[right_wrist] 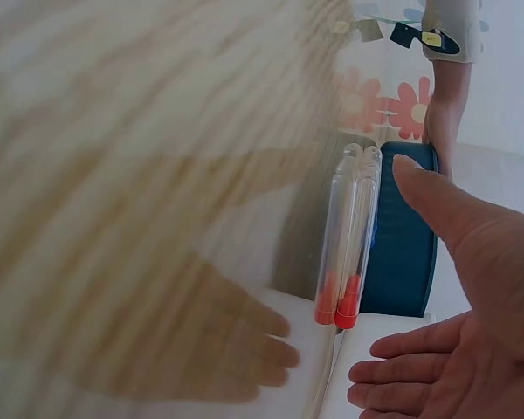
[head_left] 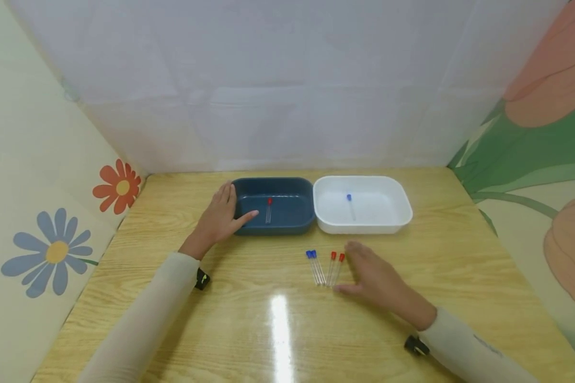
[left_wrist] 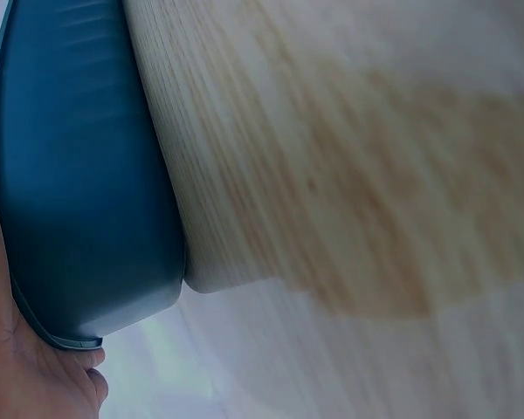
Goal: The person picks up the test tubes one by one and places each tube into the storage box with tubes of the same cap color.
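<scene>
My left hand (head_left: 218, 215) holds the near-left corner of a dark blue tray (head_left: 278, 231), with the fingers along its outer end and the thumb reaching over the rim. Inside that tray lies a red-capped clear tube (head_left: 269, 207). On the table in front are two blue-capped tubes (head_left: 314, 266) and, to their right, two red-capped tubes (head_left: 336, 266). Beside the red ones, my right hand (head_left: 378, 279) is spread, thumb apart from the fingers and nothing held. The right wrist view shows the red caps (right_wrist: 336, 310) just ahead of its open palm.
A white tray (head_left: 364, 229) stands against the right end of the dark blue one, with a blue-capped tube (head_left: 351, 206) lying in it. Behind both trays rises a pale cloth backdrop (head_left: 278, 106). Flower-patterned panels (head_left: 57, 252) border the wooden table (head_left: 230, 330) left and right.
</scene>
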### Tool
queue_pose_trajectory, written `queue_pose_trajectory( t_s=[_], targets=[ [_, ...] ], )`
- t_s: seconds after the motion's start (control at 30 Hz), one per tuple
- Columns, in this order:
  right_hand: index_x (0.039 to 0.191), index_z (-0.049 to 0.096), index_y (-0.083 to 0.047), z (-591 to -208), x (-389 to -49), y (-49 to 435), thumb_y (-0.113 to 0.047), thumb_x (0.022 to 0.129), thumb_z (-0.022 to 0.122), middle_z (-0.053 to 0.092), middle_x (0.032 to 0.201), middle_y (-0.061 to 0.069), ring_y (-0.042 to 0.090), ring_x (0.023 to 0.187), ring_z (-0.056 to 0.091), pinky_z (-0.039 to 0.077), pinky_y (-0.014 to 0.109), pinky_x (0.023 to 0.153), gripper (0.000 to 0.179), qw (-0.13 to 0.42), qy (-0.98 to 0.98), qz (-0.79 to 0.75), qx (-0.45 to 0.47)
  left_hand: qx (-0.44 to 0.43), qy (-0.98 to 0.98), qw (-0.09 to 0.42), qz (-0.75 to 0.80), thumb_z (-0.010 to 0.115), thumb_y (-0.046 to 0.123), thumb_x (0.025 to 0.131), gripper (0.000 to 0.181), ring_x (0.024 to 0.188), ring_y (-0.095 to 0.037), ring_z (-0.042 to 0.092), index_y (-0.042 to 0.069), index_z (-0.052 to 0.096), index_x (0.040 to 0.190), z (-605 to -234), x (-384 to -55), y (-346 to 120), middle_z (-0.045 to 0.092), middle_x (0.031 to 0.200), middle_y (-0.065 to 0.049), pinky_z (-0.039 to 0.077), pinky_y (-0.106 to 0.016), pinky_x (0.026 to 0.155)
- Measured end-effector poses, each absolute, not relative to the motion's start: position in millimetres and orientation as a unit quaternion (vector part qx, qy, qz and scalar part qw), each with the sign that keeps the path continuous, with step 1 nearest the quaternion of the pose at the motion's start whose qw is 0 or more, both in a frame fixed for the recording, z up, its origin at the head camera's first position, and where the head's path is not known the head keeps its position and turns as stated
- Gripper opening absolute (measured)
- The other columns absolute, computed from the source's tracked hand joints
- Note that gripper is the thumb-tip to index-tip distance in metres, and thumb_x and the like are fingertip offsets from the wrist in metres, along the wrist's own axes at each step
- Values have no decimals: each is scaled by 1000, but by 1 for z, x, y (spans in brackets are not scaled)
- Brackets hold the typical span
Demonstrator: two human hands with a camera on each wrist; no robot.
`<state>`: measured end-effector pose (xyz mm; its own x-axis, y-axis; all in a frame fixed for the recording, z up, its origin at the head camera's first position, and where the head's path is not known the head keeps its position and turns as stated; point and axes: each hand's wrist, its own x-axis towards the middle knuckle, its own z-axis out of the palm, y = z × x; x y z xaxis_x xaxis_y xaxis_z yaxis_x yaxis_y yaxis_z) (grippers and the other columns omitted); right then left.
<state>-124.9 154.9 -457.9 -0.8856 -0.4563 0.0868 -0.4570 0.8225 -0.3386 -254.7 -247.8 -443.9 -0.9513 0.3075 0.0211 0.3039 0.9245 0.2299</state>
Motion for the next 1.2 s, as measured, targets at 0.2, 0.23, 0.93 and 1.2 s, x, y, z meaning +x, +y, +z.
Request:
queue_pose_trajectory(
  t_s=[0.2, 0.23, 0.93, 1.2],
  targets=[
    [150, 40, 9, -460, -127, 151, -57, 77, 83, 38, 156, 28, 44, 142, 39, 36, 55, 113, 108, -32, -954, 188, 233, 154, 981, 10, 114, 34, 77, 97, 111, 155, -37, -7, -8, -3, 158, -445, -255, -248, -12, 166, -22, 1, -52, 124],
    [150, 39, 9, -460, -128, 151, -58, 77, 83, 38, 156, 28, 44, 143, 38, 36, 55, 114, 108, -38, -954, 187, 232, 154, 981, 10, 114, 34, 77, 97, 111, 155, -38, -6, -8, -2, 158, -445, -255, -248, -12, 166, -22, 2, -52, 124],
    [147, 43, 10, -462, -132, 143, -58, 78, 82, 41, 154, 28, 42, 141, 41, 40, 54, 111, 105, -63, -959, 164, 223, 154, 981, -11, 121, 35, 76, 97, 110, 155, -40, 0, -10, 2, 158, -451, -257, -251, -8, 167, -22, 4, -52, 124],
    [144, 48, 9, -460, -130, 142, -57, 78, 83, 42, 152, 28, 43, 140, 43, 42, 55, 109, 99, -57, -960, 168, 216, 155, 980, -7, 126, 35, 76, 97, 110, 155, -40, -1, -9, 0, 158, -450, -257, -250, -9, 167, -23, 4, -53, 124]
  ],
)
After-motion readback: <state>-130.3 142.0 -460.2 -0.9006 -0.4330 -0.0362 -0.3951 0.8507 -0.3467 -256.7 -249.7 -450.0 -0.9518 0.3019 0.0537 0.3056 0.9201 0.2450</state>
